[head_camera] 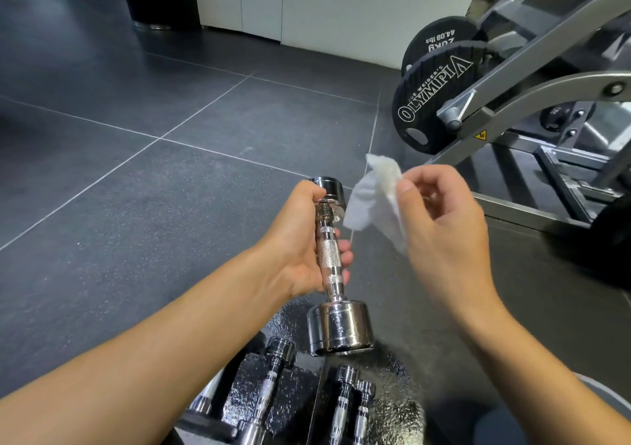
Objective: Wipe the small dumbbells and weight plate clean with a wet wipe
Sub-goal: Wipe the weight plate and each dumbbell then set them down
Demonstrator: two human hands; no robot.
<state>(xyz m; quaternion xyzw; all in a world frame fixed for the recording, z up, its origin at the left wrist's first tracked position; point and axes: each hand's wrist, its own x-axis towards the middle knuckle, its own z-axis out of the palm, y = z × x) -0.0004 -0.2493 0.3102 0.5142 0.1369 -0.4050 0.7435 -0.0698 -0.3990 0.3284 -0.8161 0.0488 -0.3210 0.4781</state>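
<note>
We see the left grip (300,243) curled round the knurled handle of a chrome dumbbell (339,328), held nearly upright above the tiled floor (136,137). The right grip (444,226) pinches a crumpled wet wipe (372,202) just beside the dumbbell's upper head. Other small dumbbells (273,386) lie below.

We count two bare hands, a left hand (300,240) and a right hand (444,226), and one white wipe (372,202). Chrome dumbbells: four for certain, one raised dumbbell (329,257) and three lying low, a left dumbbell (273,379), a middle dumbbell (343,407) and a right dumbbell (363,410). A further chrome end (201,405) is too hidden to call. One grey machine (563,81) carries two lettered black plates, a front plate (430,100) and a rear plate (440,35).
</note>
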